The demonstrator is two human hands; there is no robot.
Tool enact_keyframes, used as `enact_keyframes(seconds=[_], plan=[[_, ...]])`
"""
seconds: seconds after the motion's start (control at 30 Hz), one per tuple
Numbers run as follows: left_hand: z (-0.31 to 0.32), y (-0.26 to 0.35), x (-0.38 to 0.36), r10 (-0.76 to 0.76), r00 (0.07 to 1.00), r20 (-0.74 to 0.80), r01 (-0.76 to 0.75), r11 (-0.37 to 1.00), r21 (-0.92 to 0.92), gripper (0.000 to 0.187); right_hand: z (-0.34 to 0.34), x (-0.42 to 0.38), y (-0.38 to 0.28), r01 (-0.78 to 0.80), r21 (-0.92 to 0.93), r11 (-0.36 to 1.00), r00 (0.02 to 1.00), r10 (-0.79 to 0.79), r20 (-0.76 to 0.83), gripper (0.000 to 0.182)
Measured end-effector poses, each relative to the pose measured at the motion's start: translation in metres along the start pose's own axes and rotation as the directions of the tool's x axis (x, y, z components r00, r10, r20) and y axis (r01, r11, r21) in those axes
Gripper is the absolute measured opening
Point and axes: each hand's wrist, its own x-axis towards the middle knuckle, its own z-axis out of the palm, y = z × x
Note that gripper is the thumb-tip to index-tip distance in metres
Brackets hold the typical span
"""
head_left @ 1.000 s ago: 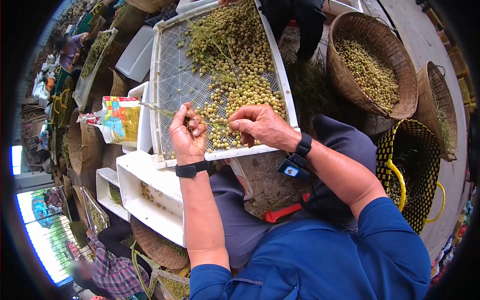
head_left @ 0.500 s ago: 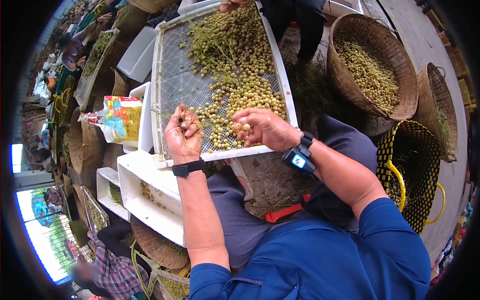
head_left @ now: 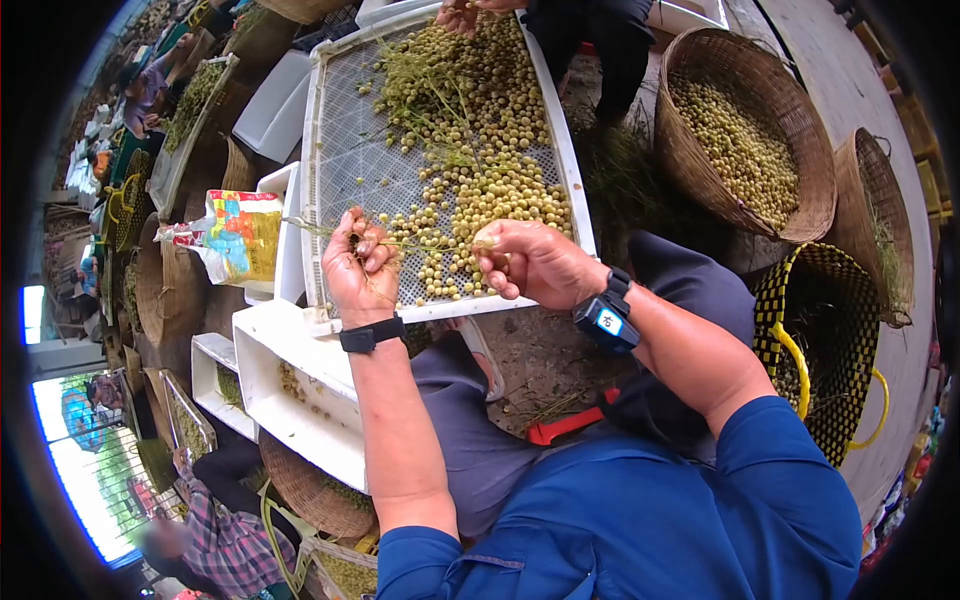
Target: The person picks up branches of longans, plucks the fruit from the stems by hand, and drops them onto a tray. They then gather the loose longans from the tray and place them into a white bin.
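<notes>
My left hand (head_left: 360, 268) is closed on a bunch of thin green fruit stems (head_left: 312, 227), whose ends stick out to both sides. My right hand (head_left: 535, 262) is curled, thumb and forefinger pinching what looks like a small yellow-green fruit (head_left: 483, 243) at the end of a fine stem. Both hands hover above the near edge of a white-framed mesh tray (head_left: 340, 130). Many small round fruits (head_left: 510, 205) are heaped on its right side, with loose green stems (head_left: 440, 85) among them. What lies deeper in my right palm is hidden.
Another person's hand (head_left: 458, 14) is at the tray's far edge. To the right stand a wicker basket of fruits (head_left: 740, 140) and a black-yellow woven basket (head_left: 850, 340). White foam boxes (head_left: 300, 400) and a colourful plastic bag (head_left: 245, 240) are at left. A red piece (head_left: 565, 425) lies below me.
My left hand has shifted slightly left with the stems. My right fingers have closed into a pinch; the fruit seen between them before is now mostly covered. The other person's hand shows more.
</notes>
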Motion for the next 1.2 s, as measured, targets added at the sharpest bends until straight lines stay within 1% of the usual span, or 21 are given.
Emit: enact_keyframes(seconds=[0.1,0.13,0.17,0.27,0.33,0.4,0.57,0.63,0.67,0.7,0.73,0.77,0.83,0.87,0.9,0.97,1.03,1.07,1.1,1.17,1.2], plan=[[-0.001,0.006,0.0,0.041,0.999,-0.004,-0.041,0.999,0.016,0.015,0.002,-0.007,-0.008,-0.016,0.022,1.0,0.999,0.016,0.029,0.015],[-0.002,0.007,0.0,0.047,0.999,-0.003,-0.047,0.999,0.017,0.015,0.003,-0.01,-0.008,-0.047,0.022,0.999,0.999,0.047,0.013,0.023],[-0.003,0.007,0.0,0.052,0.999,-0.003,-0.052,0.998,0.018,0.015,0.004,-0.011,-0.008,-0.045,0.023,0.999,0.999,0.045,0.011,0.023],[-0.001,0.003,-0.003,0.05,0.999,0.006,-0.05,0.997,0.056,0.015,0.006,-0.011,-0.004,-0.067,-0.19,0.98,0.997,0.06,-0.04,0.029],[0.002,0.0,-0.005,0.07,0.997,-0.016,-0.068,0.989,0.129,0.015,0.002,-0.011,-0.003,-0.055,-0.179,0.982,0.998,0.053,-0.014,0.025],[0.0,0.002,-0.005,0.089,0.996,-0.013,-0.086,0.988,0.13,0.013,0.002,-0.012,-0.004,-0.026,-0.137,0.99,1.0,0.027,0.007,0.015],[-0.008,0.012,0.0,0.219,0.974,-0.055,-0.209,0.966,0.149,0.012,-0.004,-0.016,-0.032,0.028,-0.059,0.998,1.0,-0.028,0.005,0.02],[-0.005,0.01,-0.002,0.201,0.979,-0.034,-0.193,0.968,0.161,0.013,-0.002,-0.013,-0.041,0.128,-0.094,0.987,0.992,-0.128,0.012,0.021],[-0.004,0.005,-0.003,0.15,0.987,-0.061,-0.137,0.974,0.181,0.014,0.001,-0.01,-0.043,0.097,-0.332,0.938,0.978,-0.151,-0.142,0.022],[-0.001,0.001,-0.005,0.098,0.991,-0.087,-0.078,0.976,0.202,0.015,-0.009,-0.003,-0.045,0.138,-0.796,0.589,0.955,-0.293,-0.051,0.034],[-0.004,-0.002,-0.003,0.044,0.999,0.006,-0.044,0.969,0.244,0.017,-0.017,-0.001,-0.044,0.138,-0.977,0.163,0.856,-0.516,0.035,0.04],[-0.008,-0.007,-0.001,0.037,0.999,0.005,-0.038,0.969,0.246,0.017,-0.025,0.001,-0.042,0.022,-0.959,-0.284,0.729,-0.652,0.21,0.046],[-0.001,-0.026,-0.005,-0.026,0.999,0.027,0.016,0.944,0.33,0.02,-0.015,-0.004,-0.053,0.047,-0.999,0.017,0.75,-0.661,0.024,0.053],[-0.003,-0.033,-0.005,-0.06,0.994,0.09,0.025,0.938,0.345,0.022,-0.019,-0.003,-0.056,0.171,-0.957,0.235,0.798,-0.602,-0.005,0.054],[-0.001,-0.043,-0.006,-0.105,0.984,0.146,0.049,0.937,0.345,0.024,-0.013,-0.006,-0.057,0.297,-0.87,0.393,0.812,-0.584,0.013,0.049],[0.016,-0.066,-0.015,-0.152,0.982,0.113,0.092,0.906,0.413,0.029,0.0,-0.01,-0.058,0.276,-0.874,0.401,0.859,-0.51,0.037,0.043],[0.024,-0.084,-0.017,-0.223,0.967,0.124,0.149,0.888,0.436,0.034,0.014,-0.016,-0.053,0.209,-0.974,0.083,0.84,-0.526,0.135,0.035],[0.017,-0.093,-0.012,-0.302,0.918,0.258,0.174,0.89,0.421,0.036,0.01,-0.012,-0.045,0.329,-0.944,0.028,0.805,-0.532,0.264,0.035],[0.028,-0.098,-0.018,-0.35,0.906,0.24,0.245,0.893,0.377,0.037,0.007,-0.008,-0.039,0.353,-0.931,-0.092,0.745,-0.574,0.339,0.03],[0.025,-0.1,-0.017,-0.448,0.837,0.314,0.341,0.876,0.34,0.037,-0.001,-0.012,-0.041,0.287,-0.939,-0.191,0.715,-0.61,0.343,0.022],[0.032,-0.096,-0.022,-0.447,0.837,0.315,0.342,0.877,0.336,0.037,-0.003,-0.014,-0.045,0.298,-0.949,-0.104,0.729,-0.617,0.296,0.019]])
